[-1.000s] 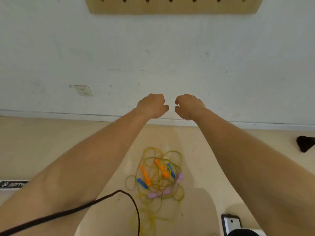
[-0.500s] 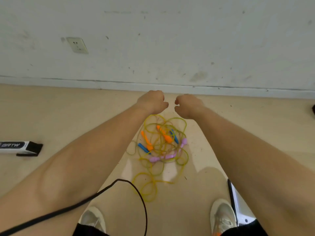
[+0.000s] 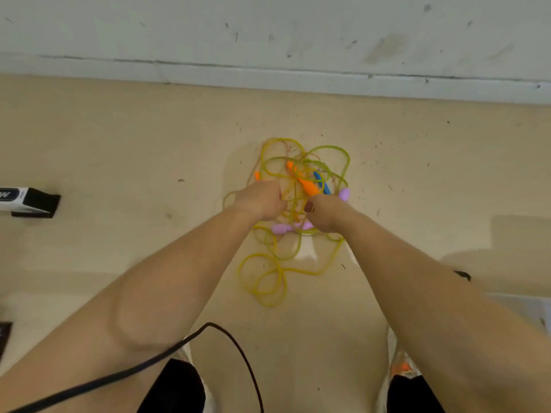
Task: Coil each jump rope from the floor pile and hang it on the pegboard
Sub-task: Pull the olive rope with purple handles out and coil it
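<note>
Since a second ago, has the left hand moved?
Yes. The left hand has dropped from in front of the wall to the left edge of the jump rope pile on the floor.

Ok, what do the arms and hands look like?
Both forearms are bare, no sleeves in view. The left hand and right hand wear no gloves; no watch or rings show. A thin black cable crosses the left forearm.

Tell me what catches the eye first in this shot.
A tangled pile of yellow jump ropes with orange, blue and pink handles lies mid-frame on the tan floor. The left hand and right hand, fingers curled, are down in the pile's middle; whether either holds anything is hidden. A black cable loops across the foreground.
</note>
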`<state>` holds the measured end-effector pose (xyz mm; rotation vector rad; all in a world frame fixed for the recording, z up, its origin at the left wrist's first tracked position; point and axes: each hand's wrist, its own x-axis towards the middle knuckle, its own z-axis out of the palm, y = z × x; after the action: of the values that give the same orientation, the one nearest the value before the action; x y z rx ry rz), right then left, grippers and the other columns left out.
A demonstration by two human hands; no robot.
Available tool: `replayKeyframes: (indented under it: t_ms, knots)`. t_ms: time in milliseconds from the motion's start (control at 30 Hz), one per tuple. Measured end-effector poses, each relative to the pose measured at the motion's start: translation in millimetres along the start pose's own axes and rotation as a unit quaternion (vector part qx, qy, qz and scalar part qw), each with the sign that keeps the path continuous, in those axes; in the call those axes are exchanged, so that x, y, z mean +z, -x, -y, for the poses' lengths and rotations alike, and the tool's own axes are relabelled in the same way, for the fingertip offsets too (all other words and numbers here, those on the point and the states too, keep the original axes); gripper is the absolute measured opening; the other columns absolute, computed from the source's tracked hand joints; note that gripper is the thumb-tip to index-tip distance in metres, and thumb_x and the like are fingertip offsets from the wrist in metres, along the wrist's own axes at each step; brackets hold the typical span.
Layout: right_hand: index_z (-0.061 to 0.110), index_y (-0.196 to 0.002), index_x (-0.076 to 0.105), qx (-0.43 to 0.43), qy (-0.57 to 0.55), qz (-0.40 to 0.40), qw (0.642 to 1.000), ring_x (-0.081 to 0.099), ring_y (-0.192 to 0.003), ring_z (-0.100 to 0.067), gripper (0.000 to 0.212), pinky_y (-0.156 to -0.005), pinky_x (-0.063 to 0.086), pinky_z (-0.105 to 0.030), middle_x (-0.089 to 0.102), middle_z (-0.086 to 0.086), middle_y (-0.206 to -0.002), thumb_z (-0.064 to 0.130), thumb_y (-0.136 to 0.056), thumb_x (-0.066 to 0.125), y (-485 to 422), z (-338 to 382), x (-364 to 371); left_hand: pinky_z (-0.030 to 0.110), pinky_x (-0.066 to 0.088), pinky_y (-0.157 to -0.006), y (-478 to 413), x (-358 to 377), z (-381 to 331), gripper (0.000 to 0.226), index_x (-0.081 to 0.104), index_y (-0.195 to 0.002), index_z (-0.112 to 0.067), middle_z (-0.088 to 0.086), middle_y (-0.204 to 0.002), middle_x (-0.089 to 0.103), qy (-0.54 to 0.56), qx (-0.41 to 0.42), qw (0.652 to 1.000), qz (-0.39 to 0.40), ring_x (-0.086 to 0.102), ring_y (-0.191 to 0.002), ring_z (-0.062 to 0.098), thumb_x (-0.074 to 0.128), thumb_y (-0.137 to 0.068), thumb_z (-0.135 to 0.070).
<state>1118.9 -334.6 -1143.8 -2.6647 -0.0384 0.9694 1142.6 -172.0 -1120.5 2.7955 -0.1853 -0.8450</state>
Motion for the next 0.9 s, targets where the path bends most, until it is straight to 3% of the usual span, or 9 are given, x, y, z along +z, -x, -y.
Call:
replayKeyframes:
  t_ms: [133, 300, 400, 500, 667, 733, 800, 900]
  knots:
    - [0.016, -0.132, 0.061, -0.002, 0.009, 0.021, 1.000, 0.050, -0.128, -0.032, 0.036, -0.105, 0.042, -0.038, 0.056, -0.012, -0.137, 0.021, -0.098, 0.050, -26.5, -10.4, 45.6, 0.037, 0.054, -0.088, -22.0, 42.6, 21.8, 0.021, 0.071, -0.105, -0.023, 0.006, -0.113, 0.070, 0.019, -0.001, 0.999, 0.038, 0.065, -0.107, 0.026, 0.061, -0.087, -0.030]
    - [0.025, -0.125, 0.058, 0.015, -0.025, 0.001, 1.000, 0.052, -0.123, -0.032, 0.034, -0.098, 0.048, -0.046, 0.053, -0.009, -0.134, 0.024, -0.092, 0.054, -52.7, -22.5, 82.6, 0.038, 0.053, -0.090, -50.0, 86.8, 29.1, 0.032, 0.065, -0.118, -0.019, 0.005, -0.118, 0.067, 0.051, -0.004, 0.997, 0.058, 0.064, -0.108, 0.026, 0.067, -0.089, -0.032]
    - [0.025, -0.120, 0.057, 0.031, 0.002, -0.040, 0.999, 0.053, -0.120, -0.030, 0.029, -0.087, 0.049, -0.041, 0.053, -0.005, -0.129, 0.027, -0.092, 0.057, -64.6, -30.1, 94.2, 0.039, 0.052, -0.091, -65.1, 110.5, 28.6, 0.038, 0.060, -0.125, -0.021, 0.005, -0.127, 0.059, 0.025, 0.017, 0.999, 0.042, 0.060, -0.114, 0.028, 0.067, -0.089, -0.034]
    - [0.021, -0.114, 0.062, 0.024, 0.066, -0.091, 0.993, 0.056, -0.116, -0.030, 0.023, -0.072, 0.041, -0.036, 0.056, -0.005, -0.121, 0.024, -0.092, 0.056, -73.0, -38.0, 100.5, 0.042, 0.052, -0.086, -74.6, 130.1, 28.1, 0.035, 0.058, -0.124, -0.022, 0.005, -0.125, 0.053, -0.028, 0.031, 0.998, 0.043, 0.059, -0.112, 0.031, 0.062, -0.090, -0.025]
    - [0.015, -0.110, 0.062, 0.030, 0.062, -0.150, 0.986, 0.058, -0.110, -0.031, 0.033, -0.070, 0.044, -0.036, 0.057, -0.005, -0.116, 0.041, -0.092, 0.053, -65.0, -44.9, 94.7, 0.041, 0.049, -0.079, -75.1, 140.4, 28.6, 0.027, 0.062, -0.118, -0.020, 0.005, -0.121, 0.051, -0.067, 0.032, 0.997, 0.033, 0.061, -0.107, 0.032, 0.059, -0.093, -0.029]
    - [0.015, -0.111, 0.059, 0.060, 0.061, -0.175, 0.981, 0.060, -0.107, -0.030, 0.033, -0.067, 0.042, -0.036, 0.056, -0.006, -0.117, 0.042, -0.093, 0.051, -59.5, -48.3, 85.2, 0.037, 0.048, -0.072, -70.0, 134.2, 29.0, 0.029, 0.064, -0.112, -0.020, 0.003, -0.115, 0.055, -0.037, 0.020, 0.997, 0.058, 0.063, -0.102, 0.029, 0.063, -0.087, -0.035]
    - [0.014, -0.117, 0.056, 0.097, 0.065, -0.173, 0.978, 0.060, -0.105, -0.031, 0.031, -0.066, 0.039, -0.036, 0.054, -0.008, -0.122, 0.035, -0.095, 0.051, -51.9, -52.7, 71.8, 0.033, 0.045, -0.067, -60.5, 117.3, 26.7, 0.032, 0.065, -0.104, -0.021, 0.000, -0.096, 0.061, -0.009, 0.006, 0.995, 0.095, 0.065, -0.093, 0.025, 0.069, -0.080, -0.041]
    - [0.011, -0.128, 0.049, 0.143, 0.043, -0.159, 0.976, 0.059, -0.108, -0.033, 0.035, -0.070, 0.040, -0.036, 0.049, -0.010, -0.127, 0.024, -0.095, 0.051, -35.8, -56.8, 48.3, 0.030, 0.043, -0.063, -43.0, 80.4, 19.3, 0.035, 0.068, -0.099, -0.016, -0.001, -0.081, 0.062, -0.008, 0.006, 0.987, 0.158, 0.062, -0.082, 0.022, 0.067, -0.083, -0.047]
